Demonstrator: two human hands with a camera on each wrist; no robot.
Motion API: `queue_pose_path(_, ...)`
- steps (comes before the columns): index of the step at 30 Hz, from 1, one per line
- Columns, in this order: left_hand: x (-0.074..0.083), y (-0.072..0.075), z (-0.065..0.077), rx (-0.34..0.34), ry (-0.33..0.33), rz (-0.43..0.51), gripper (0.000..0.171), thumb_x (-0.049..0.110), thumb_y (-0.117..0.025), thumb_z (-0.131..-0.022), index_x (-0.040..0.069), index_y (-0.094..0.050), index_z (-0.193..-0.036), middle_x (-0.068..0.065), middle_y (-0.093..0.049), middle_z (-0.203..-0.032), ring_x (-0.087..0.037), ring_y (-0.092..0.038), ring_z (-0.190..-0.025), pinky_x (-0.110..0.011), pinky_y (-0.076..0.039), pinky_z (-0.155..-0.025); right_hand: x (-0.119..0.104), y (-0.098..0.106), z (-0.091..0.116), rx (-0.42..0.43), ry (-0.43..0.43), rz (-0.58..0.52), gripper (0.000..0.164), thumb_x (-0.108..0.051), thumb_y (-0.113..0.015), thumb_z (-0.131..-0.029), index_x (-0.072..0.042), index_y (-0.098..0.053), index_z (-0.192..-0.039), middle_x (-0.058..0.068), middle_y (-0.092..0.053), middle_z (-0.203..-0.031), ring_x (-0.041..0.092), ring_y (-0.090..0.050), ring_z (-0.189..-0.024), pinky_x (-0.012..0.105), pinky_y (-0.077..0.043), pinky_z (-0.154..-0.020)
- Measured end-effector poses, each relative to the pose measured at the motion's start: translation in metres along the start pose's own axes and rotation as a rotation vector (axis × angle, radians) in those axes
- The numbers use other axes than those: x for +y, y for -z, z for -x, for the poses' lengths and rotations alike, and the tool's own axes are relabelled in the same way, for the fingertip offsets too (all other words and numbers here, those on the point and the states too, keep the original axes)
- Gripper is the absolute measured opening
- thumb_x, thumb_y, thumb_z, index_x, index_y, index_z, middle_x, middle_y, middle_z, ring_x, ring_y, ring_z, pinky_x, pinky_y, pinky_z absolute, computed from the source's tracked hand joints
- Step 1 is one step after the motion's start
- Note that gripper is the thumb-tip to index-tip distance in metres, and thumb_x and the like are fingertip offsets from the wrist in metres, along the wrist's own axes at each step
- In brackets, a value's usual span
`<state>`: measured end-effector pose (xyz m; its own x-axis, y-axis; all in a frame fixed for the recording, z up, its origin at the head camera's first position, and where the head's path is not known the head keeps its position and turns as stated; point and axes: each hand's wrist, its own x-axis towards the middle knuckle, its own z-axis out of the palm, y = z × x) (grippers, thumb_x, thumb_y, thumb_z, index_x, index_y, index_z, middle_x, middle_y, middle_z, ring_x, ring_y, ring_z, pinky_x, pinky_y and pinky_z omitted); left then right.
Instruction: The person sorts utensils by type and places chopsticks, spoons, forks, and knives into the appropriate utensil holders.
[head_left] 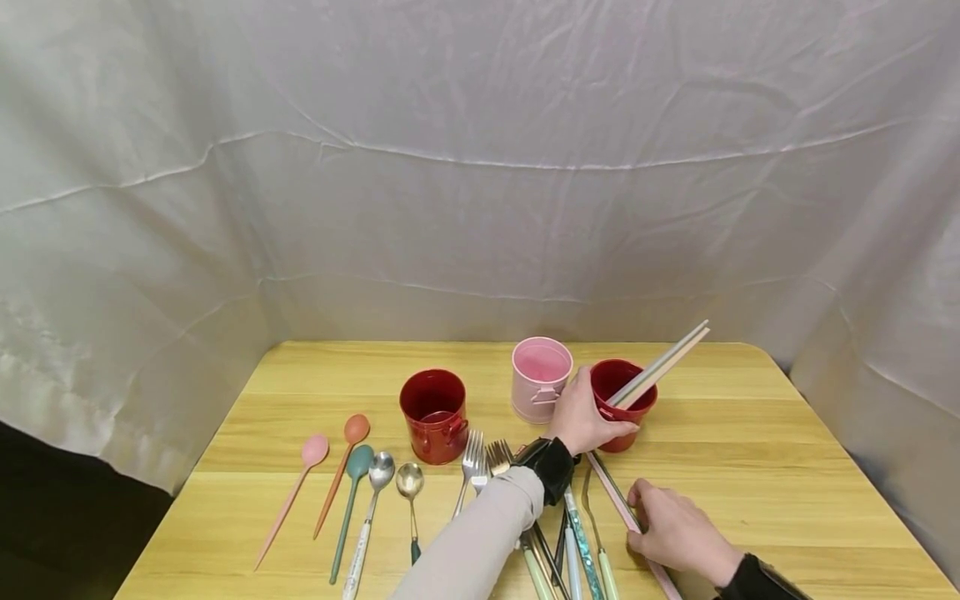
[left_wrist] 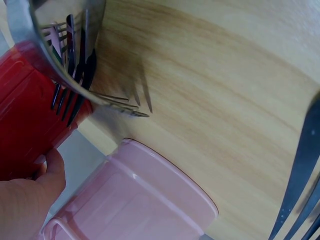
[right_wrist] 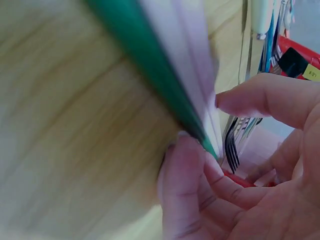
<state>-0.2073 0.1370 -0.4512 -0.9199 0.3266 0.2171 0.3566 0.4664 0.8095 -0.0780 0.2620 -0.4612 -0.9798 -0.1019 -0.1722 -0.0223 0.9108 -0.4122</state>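
Note:
My left hand grips the side of the right-hand red cup, its thumb along the front. A few pale chopsticks lean out of that cup to the right. In the left wrist view the thumb lies against the red cup, beside the pink cup. My right hand pinches a pair of chopsticks on the table in front of the red cup. Up close in the right wrist view, one chopstick is green and its neighbour pale pink, between thumb and fingers.
Another red cup stands to the left of the pink cup. Several spoons lie in a row on the left of the wooden table. Forks and other cutlery lie around and under my left forearm. A grey cloth hangs behind.

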Motion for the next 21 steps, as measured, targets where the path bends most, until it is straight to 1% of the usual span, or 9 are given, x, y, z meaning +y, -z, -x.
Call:
queue_pose_path(5,0.000,0.000,0.000,0.001,0.003,0.000,0.085,0.037,-0.087,-0.062,0.016,-0.041,-0.131,0.002,-0.055,-0.122,-0.013,-0.052,-0.111,-0.027,-0.046,-0.094,0.005,0.002,0.001,0.020,-0.026,0.053,0.032,-0.014,-0.075,-0.063,-0.012,-0.051,-0.085,-0.001,-0.046,-0.064,0.016,-0.042,-0.056,0.030,-0.033,-0.050)
queue_pose_path(9,-0.001,0.000,0.000,0.003,0.004,0.005,0.085,0.037,-0.087,-0.062,0.017,-0.041,-0.131,0.003,-0.055,-0.122,-0.013,-0.052,-0.111,-0.028,-0.047,-0.093,0.009,0.002,0.002,0.040,-0.022,0.091,0.031,-0.013,-0.074,-0.060,-0.012,-0.050,-0.081,-0.001,-0.046,-0.064,0.016,-0.042,-0.055,0.031,-0.033,-0.048)
queue_pose_path(15,-0.002,-0.002,0.000,0.004,0.001,0.024,0.085,0.036,-0.087,-0.062,0.018,-0.041,-0.131,0.004,-0.055,-0.122,-0.012,-0.052,-0.111,-0.028,-0.047,-0.093,0.012,0.003,0.002,0.058,-0.001,0.154,0.031,-0.012,-0.073,-0.059,-0.013,-0.048,-0.079,-0.001,-0.046,-0.065,0.017,-0.042,-0.056,0.033,-0.034,-0.047)
queue_pose_path(19,-0.001,-0.002,0.000,0.008,-0.005,0.012,0.085,0.037,-0.087,-0.062,0.017,-0.041,-0.130,0.004,-0.056,-0.121,-0.012,-0.053,-0.110,-0.028,-0.047,-0.093,0.014,0.006,0.003,0.051,0.012,0.146,0.031,-0.012,-0.073,-0.059,-0.014,-0.050,-0.079,-0.003,-0.046,-0.065,0.016,-0.042,-0.057,0.033,-0.035,-0.048)
queue_pose_path(21,-0.001,-0.001,0.000,0.010,-0.010,0.003,0.085,0.037,-0.087,-0.062,0.016,-0.041,-0.130,0.003,-0.056,-0.121,-0.012,-0.053,-0.109,-0.027,-0.047,-0.093,0.016,0.008,0.003,0.041,0.023,0.121,0.029,-0.010,-0.072,-0.059,-0.014,-0.051,-0.079,-0.003,-0.046,-0.064,0.016,-0.042,-0.057,0.032,-0.034,-0.049)
